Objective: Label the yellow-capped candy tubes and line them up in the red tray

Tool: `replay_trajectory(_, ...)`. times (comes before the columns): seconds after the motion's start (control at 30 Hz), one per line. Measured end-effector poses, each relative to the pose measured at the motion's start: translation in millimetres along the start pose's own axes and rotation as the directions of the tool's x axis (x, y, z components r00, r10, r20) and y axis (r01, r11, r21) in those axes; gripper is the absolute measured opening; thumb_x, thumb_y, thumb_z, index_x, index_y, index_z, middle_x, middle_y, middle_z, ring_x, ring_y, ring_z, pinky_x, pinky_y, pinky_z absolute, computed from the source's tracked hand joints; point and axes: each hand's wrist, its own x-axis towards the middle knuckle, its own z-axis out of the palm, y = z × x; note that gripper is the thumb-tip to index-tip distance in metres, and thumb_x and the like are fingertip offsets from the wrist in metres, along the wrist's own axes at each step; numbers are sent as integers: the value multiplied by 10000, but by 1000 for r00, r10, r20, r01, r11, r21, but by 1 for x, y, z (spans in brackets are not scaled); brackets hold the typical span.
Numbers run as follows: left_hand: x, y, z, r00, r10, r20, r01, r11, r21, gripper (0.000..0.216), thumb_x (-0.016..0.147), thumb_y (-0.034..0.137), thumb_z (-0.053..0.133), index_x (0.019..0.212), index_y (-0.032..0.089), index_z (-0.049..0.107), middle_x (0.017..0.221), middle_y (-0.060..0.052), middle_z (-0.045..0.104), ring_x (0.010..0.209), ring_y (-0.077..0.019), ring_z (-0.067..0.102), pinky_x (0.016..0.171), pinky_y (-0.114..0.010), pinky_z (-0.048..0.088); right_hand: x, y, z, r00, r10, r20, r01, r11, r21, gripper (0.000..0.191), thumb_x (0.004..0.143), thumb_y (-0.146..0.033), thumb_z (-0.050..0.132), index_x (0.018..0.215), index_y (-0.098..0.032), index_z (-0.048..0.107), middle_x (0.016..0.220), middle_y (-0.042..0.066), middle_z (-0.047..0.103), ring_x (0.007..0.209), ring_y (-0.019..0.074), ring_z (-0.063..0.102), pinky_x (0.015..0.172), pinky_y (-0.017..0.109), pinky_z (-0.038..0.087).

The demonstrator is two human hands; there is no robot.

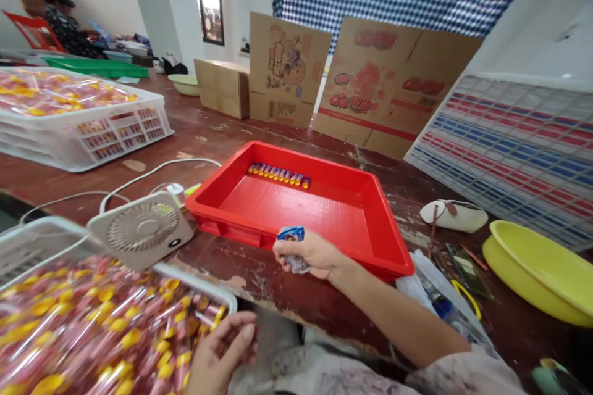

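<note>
My right hand (312,253) is closed round some blue printed plastic wrappers (291,234), over the near rim of the red tray (301,216). Inside that tray, along the far wall, lies a row of several small blue-and-purple pieces with yellow ends (279,174). My left hand (225,352) is loosely curled with its thumb apart, and no object shows in it. It is at the right edge of a basket's load of clear-wrapped pink pieces with yellow caps (106,327).
A small white fan (143,228) with a cable stands left of the tray. Another filled white crate (125,120) lies at the back left. Cardboard boxes (287,71) stand behind; a yellow basin (537,278) and white computer mouse-shaped item (454,215) lie right. A person (67,24) sits far left.
</note>
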Motion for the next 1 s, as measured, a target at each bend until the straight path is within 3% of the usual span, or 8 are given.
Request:
replay_trajectory(0.17, -16, 1, 13, 985, 172, -20, -171, 983, 62, 416, 608, 489, 840, 835, 167, 707, 641, 4, 645, 560, -141, 578, 504, -233, 494, -20, 70, 58, 998, -23, -57, 35, 976, 214, 400, 568, -446, 902, 624, -158, 628, 594, -28, 601, 528, 81, 490, 482, 187, 389)
replay_trajectory(0.3, -11, -4, 4, 972, 233, 34, -235, 954, 186, 342, 674, 465, 794, 656, 175, 615, 527, 48, 539, 483, -104, 482, 479, -214, 437, -26, 100, 77, 992, -58, -114, 90, 947, 307, 373, 579, -419, 905, 686, -167, 652, 654, -28, 598, 588, 98, 477, 545, 214, 405)
replay_trajectory(0.53, -7, 5, -8, 972, 177, 155, -216, 936, 280, 325, 741, 469, 731, 672, 161, 654, 556, 20, 576, 526, -119, 504, 515, -223, 424, -35, 105, 48, 998, -31, -51, 37, 992, 119, 332, 624, -419, 868, 729, -159, 692, 636, -20, 594, 527, 86, 417, 486, 216, 307)
replay_trajectory(0.73, -7, 4, -10, 952, 107, 287, -217, 898, 383, 334, 790, 485, 653, 695, 165, 658, 544, 18, 566, 502, -131, 506, 512, -239, 413, -39, 113, 25, 995, -13, -96, 12, 1000, -11, 352, 677, -434, 814, 566, -180, 597, 489, -38, 495, 480, 99, 399, 472, 235, 273)
replay_trajectory(0.8, -7, 18, -21, 937, 79, 340, -274, 771, 575, 269, 836, 422, 610, 758, 176, 688, 628, -11, 650, 569, -155, 572, 565, -248, 430, -40, 116, 23, 990, -30, -137, 28, 999, -21, 360, 654, -440, 821, 553, -189, 584, 485, -36, 497, 483, 107, 410, 471, 242, 274)
replay_trajectory(0.87, -5, 37, -37, 964, 66, 257, -260, 435, 862, 203, 876, 332, 560, 832, 206, 714, 777, -42, 732, 702, -186, 647, 653, -260, 447, -41, 118, 22, 983, -37, -179, 36, 999, -10, 358, 632, -449, 828, 563, -193, 587, 492, -37, 497, 482, 107, 398, 463, 245, 263)
replay_trajectory(0.93, -1, 54, -53, 991, 112, 71, -76, 45, 996, 247, 913, 284, 488, 858, 208, 717, 864, -89, 759, 816, -237, 686, 722, -303, 455, -40, 119, 21, 977, -29, -211, 34, 999, 18, 366, 624, -458, 828, 569, -195, 580, 502, -37, 493, 483, 104, 376, 453, 244, 244)
replay_trajectory(1.0, 7, 61, -65, 988, 135, -68, 90, -161, 983, 309, 931, 290, 442, 851, 163, 713, 873, -167, 755, 857, -311, 702, 731, -365, 466, -39, 121, 22, 971, -27, -239, 41, 998, 54, 376, 621, -458, 828, 568, -196, 565, 503, -39, 484, 488, 103, 368, 456, 242, 244)
